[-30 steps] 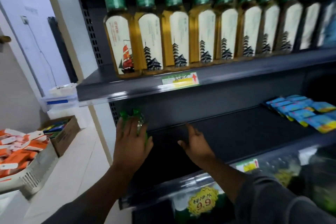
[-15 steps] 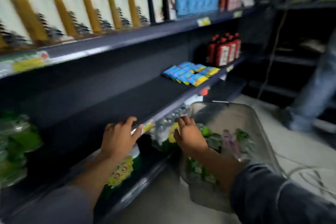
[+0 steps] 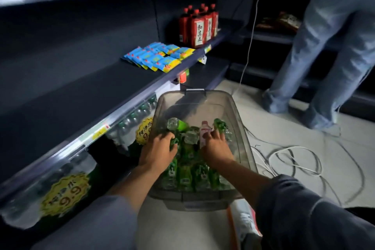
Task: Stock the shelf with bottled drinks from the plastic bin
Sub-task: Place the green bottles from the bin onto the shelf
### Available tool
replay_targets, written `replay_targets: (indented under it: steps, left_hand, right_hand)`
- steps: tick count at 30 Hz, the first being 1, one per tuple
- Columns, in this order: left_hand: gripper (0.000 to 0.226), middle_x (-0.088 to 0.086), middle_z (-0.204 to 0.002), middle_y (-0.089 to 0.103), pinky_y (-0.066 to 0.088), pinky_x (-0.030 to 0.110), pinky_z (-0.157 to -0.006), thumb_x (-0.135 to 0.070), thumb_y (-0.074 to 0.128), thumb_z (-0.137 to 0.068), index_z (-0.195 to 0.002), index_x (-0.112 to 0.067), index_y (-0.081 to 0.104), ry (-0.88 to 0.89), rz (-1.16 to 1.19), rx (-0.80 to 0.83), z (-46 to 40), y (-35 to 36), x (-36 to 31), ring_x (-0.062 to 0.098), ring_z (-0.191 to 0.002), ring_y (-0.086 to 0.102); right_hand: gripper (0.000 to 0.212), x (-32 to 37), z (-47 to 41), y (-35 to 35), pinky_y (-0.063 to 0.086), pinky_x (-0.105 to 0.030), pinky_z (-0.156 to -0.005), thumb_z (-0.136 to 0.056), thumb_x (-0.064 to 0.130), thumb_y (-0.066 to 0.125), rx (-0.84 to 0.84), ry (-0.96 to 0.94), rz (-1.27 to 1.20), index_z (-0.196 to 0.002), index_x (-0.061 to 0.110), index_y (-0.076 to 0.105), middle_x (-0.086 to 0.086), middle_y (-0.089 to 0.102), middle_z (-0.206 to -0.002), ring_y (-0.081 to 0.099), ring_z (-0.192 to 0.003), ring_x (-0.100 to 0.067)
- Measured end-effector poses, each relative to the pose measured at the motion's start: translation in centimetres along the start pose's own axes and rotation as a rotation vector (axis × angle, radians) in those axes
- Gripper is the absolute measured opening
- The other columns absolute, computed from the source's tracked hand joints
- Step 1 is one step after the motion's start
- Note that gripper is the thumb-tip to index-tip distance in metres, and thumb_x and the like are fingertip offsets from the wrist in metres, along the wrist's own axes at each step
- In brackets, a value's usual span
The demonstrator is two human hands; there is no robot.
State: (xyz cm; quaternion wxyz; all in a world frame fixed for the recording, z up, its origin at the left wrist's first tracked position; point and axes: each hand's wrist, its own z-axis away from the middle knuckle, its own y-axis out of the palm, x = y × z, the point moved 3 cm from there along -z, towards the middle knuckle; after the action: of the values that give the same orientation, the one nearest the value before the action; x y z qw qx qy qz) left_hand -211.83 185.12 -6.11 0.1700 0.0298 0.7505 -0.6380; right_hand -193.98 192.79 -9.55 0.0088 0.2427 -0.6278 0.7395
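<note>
A clear grey plastic bin [image 3: 242, 128] stands on the floor beside the dark shelf [image 3: 81, 95]. Several green bottled drinks [image 3: 186, 176] lie packed in it, along with one bottle with a pink label [image 3: 205, 130]. Both my hands are down inside the bin. My left hand [image 3: 159, 150] curls its fingers round a green bottle [image 3: 174, 141] on the bin's left side. My right hand [image 3: 218, 149] lies on the bottles to the right, its fingers stretched toward the pink-labelled bottle and a green cap [image 3: 220, 125]. The stretch of middle shelf above the bin is bare.
Blue snack packets [image 3: 156, 57] and red bottles [image 3: 197, 28] sit further along the shelf. Wrapped water packs with yellow 9.9 stickers [image 3: 63, 191] fill the bottom level. A person in jeans [image 3: 324, 46] stands at the right. Loose cables [image 3: 294, 160] lie on the floor.
My view swung from the shelf down to the bin. Both hands left the shelf edge and dropped into the bin onto the bottles.
</note>
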Motion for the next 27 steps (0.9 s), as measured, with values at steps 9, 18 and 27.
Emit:
replay_targets:
  steps: [9, 18, 27]
  left_hand:
    - [0.037, 0.016, -0.126, 0.057, 0.052, 0.045, -0.088, -0.016, 0.051, -0.098, -0.135, -0.02, 0.049, -0.161, -0.019, 0.289, -2.3, 7.3, 0.5, 0.037, -0.112, 0.061]
    - [0.045, 0.023, -0.139, 0.052, 0.039, 0.051, -0.106, -0.015, 0.029, -0.105, -0.148, -0.024, 0.036, -0.27, -0.173, 0.436, -5.3, 13.3, 1.6, 0.042, -0.14, 0.031]
    - [0.038, 0.021, -0.149, 0.029, 0.034, 0.049, -0.113, -0.028, 0.04, -0.104, -0.14, -0.021, 0.049, -0.271, -0.324, 0.584, -5.3, 14.2, 1.9, 0.041, -0.141, 0.019]
  right_hand:
    - [0.067, 2.0, -2.6, 6.7, 0.023, -0.046, -0.118, -0.097, 0.023, 0.059, 0.225, -0.128, -0.027, -0.154, 0.003, 0.028, -0.022, 0.03, -0.157, 0.025, -0.145, -0.04]
    - [0.08, 2.9, -5.3, 11.5, 0.054, -0.044, -0.093, -0.087, 0.053, 0.068, 0.565, -0.069, 0.027, -0.144, 0.004, 0.042, -0.02, 0.056, -0.136, 0.06, -0.118, -0.037]
    - [0.103, 2.8, -4.8, 11.5, 0.036, -0.052, -0.111, -0.077, 0.064, 0.075, 0.587, -0.1, 0.092, -0.157, 0.026, 0.021, -0.015, 0.037, -0.155, 0.026, -0.147, -0.036]
